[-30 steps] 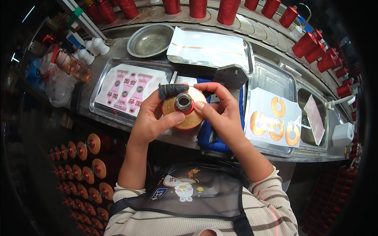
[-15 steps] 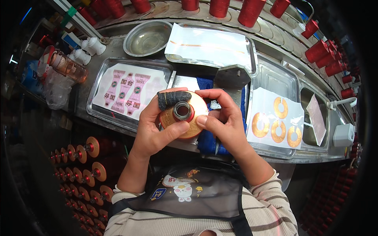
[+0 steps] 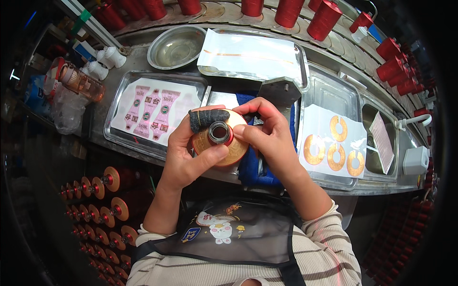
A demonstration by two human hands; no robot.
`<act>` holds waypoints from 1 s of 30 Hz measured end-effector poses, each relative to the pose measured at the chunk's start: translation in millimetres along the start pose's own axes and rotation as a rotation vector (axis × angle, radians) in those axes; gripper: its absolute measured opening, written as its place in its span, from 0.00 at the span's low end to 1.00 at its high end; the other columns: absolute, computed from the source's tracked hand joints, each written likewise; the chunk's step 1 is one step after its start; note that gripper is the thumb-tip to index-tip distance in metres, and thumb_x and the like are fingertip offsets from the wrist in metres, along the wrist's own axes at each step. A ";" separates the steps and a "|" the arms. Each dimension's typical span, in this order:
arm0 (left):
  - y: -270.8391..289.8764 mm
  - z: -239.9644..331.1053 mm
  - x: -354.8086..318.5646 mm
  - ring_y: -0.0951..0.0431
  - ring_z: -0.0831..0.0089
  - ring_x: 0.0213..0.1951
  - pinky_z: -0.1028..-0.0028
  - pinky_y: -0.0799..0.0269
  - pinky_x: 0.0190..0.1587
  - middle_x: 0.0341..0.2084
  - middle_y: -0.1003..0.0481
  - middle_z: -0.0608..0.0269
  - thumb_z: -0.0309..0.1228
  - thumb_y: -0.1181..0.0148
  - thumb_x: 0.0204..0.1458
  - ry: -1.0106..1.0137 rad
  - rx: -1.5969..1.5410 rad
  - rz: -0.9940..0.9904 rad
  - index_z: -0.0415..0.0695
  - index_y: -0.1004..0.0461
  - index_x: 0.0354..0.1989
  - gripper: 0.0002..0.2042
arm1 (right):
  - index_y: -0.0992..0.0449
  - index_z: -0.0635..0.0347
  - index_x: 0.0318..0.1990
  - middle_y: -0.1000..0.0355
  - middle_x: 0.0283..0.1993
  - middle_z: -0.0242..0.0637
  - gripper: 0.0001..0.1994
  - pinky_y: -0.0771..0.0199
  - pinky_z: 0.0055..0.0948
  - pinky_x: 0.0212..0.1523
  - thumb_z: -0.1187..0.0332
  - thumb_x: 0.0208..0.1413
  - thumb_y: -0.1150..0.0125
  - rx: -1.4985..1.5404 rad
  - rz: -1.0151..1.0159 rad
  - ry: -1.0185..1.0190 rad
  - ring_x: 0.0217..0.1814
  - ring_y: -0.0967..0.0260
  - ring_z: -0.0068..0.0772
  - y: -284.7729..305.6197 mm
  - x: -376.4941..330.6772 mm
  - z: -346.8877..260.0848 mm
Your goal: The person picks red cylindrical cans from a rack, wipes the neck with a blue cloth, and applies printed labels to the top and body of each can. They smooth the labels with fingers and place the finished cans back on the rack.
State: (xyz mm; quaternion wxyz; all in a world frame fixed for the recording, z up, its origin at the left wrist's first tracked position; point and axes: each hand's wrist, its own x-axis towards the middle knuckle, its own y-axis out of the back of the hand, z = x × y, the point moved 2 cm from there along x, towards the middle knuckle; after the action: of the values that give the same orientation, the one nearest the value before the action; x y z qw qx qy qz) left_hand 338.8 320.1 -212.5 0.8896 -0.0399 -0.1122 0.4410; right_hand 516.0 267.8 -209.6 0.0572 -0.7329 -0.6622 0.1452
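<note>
Both hands hold a red bottle [image 3: 220, 139] seen from above, its round gold shoulder label and open dark neck facing the camera. My left hand [image 3: 188, 152] grips it from the left; a dark fabric cot covers the index finger, which lies across the top of the gold label. My right hand [image 3: 267, 136] holds the right side, the thumb pressing on the gold label beside the neck.
A metal tray [image 3: 119, 102] of pink strip labels lies at left. A tray [image 3: 317, 121] with gold ring labels on white backing lies at right. Behind are a round steel bowl [image 3: 175, 46], a tray [image 3: 300, 57] of white sheets, several red bottles [image 3: 324, 19], and a blue cloth [image 3: 253, 167].
The bottle and both hands have stayed in place in front of the trays. The covered left index finger now lies flatter across the gold label; the right thumb has shifted slightly near the neck.
</note>
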 end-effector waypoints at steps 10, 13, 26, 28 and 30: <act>-0.5 -1.0 -3.1 0.24 0.74 0.52 0.72 0.28 0.56 0.49 0.24 0.61 0.25 0.33 0.51 0.005 -0.005 -0.008 0.37 0.31 0.61 0.27 | 0.33 0.65 0.60 0.28 0.54 0.38 0.24 0.24 0.17 0.42 0.74 0.55 0.36 -0.133 -0.013 0.096 0.41 0.24 0.18 8.6 -18.4 18.7; -0.6 -3.2 -5.5 0.24 0.74 0.51 0.72 0.28 0.56 0.49 0.24 0.61 0.26 0.33 0.51 -0.001 -0.021 -0.003 0.38 0.31 0.61 0.26 | 0.32 0.63 0.59 0.26 0.51 0.35 0.24 0.29 0.14 0.34 0.72 0.54 0.35 -0.092 -0.014 0.116 0.36 0.28 0.13 5.9 -16.9 20.3; -5.0 4.9 -14.5 0.23 0.75 0.49 0.73 0.27 0.54 0.46 0.22 0.62 0.26 0.33 0.52 -0.040 0.000 -0.006 0.38 0.28 0.56 0.22 | 0.25 0.61 0.51 0.24 0.40 0.31 0.15 0.31 0.14 0.34 0.68 0.58 0.36 0.000 0.098 0.152 0.33 0.29 0.14 -12.4 -25.9 10.5; -4.4 4.2 -18.6 0.23 0.75 0.49 0.73 0.27 0.54 0.46 0.22 0.62 0.27 0.32 0.52 -0.032 0.006 0.003 0.38 0.28 0.56 0.22 | 0.23 0.60 0.48 0.26 0.32 0.29 0.13 0.32 0.18 0.31 0.66 0.58 0.37 -0.022 0.145 0.095 0.29 0.30 0.18 -3.1 -21.1 12.6; -6.2 4.8 -19.7 0.23 0.75 0.50 0.73 0.26 0.54 0.47 0.22 0.62 0.28 0.32 0.53 -0.036 0.017 0.008 0.38 0.28 0.56 0.22 | 0.20 0.59 0.45 0.31 0.23 0.28 0.12 0.33 0.22 0.28 0.62 0.59 0.38 0.093 0.287 0.041 0.25 0.33 0.22 21.8 -7.9 18.0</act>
State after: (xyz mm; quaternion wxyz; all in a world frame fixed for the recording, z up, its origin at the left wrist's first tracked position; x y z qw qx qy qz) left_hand 330.9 300.6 -210.0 0.8860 -0.0250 -0.1243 0.4461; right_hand 531.0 255.5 -231.7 0.0830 -0.8193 -0.5420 0.1675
